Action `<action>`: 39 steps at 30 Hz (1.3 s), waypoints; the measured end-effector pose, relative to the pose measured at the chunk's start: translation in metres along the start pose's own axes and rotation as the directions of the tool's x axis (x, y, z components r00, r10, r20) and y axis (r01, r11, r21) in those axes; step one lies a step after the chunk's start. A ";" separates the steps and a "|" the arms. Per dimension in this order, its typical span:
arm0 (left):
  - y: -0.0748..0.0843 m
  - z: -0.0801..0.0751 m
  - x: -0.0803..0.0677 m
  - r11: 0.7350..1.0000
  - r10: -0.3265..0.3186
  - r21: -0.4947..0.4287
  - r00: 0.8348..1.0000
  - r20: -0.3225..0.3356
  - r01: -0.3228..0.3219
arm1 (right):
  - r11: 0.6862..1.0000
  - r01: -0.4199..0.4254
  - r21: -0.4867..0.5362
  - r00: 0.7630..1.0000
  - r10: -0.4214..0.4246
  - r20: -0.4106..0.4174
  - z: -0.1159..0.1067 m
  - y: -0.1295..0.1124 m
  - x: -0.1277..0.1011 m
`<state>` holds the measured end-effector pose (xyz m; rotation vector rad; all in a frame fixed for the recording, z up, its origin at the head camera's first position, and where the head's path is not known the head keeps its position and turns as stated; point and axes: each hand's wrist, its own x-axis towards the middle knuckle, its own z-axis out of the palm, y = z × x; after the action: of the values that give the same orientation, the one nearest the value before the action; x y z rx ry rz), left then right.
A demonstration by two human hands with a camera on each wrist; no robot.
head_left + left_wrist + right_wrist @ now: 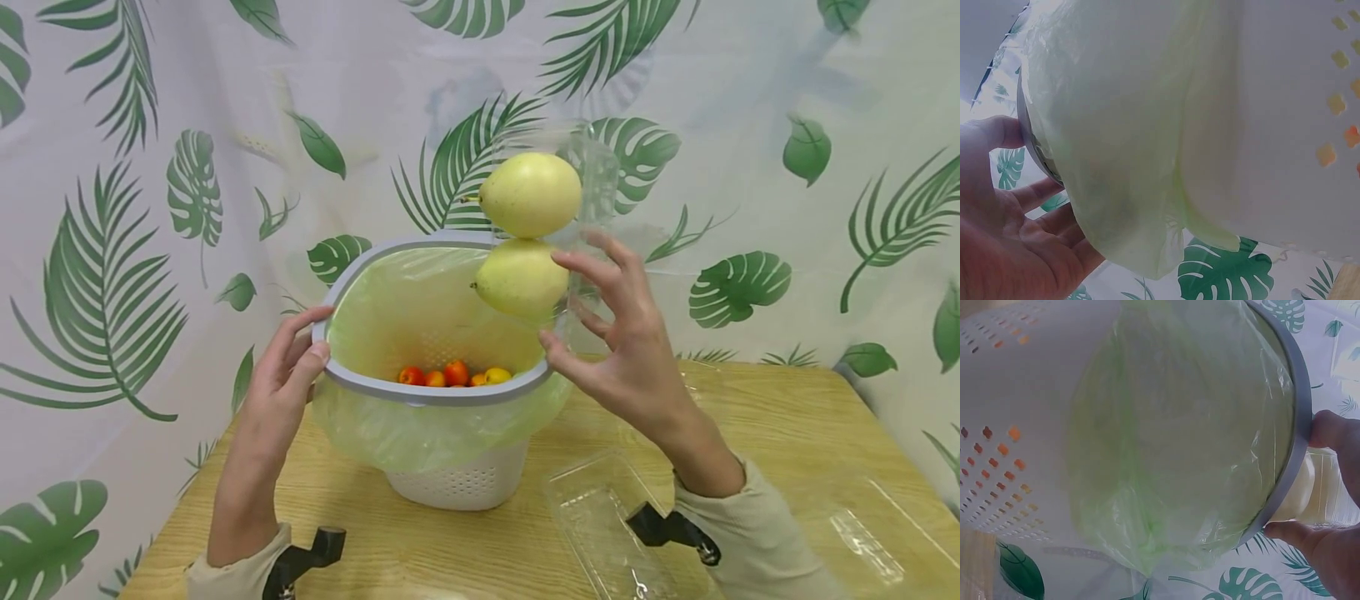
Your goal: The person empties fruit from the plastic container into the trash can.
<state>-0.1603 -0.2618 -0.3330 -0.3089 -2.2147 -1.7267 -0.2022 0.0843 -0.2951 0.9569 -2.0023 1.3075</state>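
A white perforated bin (pixel 457 483) with a grey rim (pixel 442 398) stands tilted toward me, lined with a thin green plastic bag (pixel 420 442). Inside lie several small red, orange and yellow fruits (pixel 456 372). My left hand (pixel 273 383) pinches the rim at the left, thumb in front; the left wrist view shows this grip too. With my right hand (pixel 630 350) I hold a clear plastic box (pixel 600 179) on its side above the bin's right edge. Two yellow-green pears (pixel 531 194) sit in it, one above the other. The right thumb is close to the rim.
A clear plastic tray (pixel 600 508) lies on the wooden table (pixel 360 517) in front of my right forearm. Another clear tray (pixel 870 542) is at the right. Behind the table hangs a leaf-print cloth (pixel 465 100).
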 end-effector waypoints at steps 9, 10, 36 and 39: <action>0.001 0.000 0.000 1.000 0.003 -0.011 1.000 0.001 -0.003 | 1.000 0.009 -0.026 1.000 -0.010 -0.009 0.000 0.000 0.000; 0.001 0.000 0.000 1.000 0.003 -0.011 1.000 0.002 -0.003 | 1.000 0.012 -0.029 1.000 -0.012 -0.010 0.000 -0.001 0.000; 0.001 0.000 0.000 1.000 -0.003 0.001 1.000 0.002 0.003 | 0.995 0.080 -0.066 0.996 -0.082 -0.023 -0.001 -0.005 0.004; 0.002 0.000 0.000 1.000 -0.005 0.002 1.000 0.002 0.005 | 0.994 0.083 -0.077 0.996 -0.084 -0.019 -0.001 -0.005 0.004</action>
<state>-0.1594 -0.2615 -0.3315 -0.3052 -2.2201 -1.7271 -0.2004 0.0827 -0.2889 0.9750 -1.9591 1.1833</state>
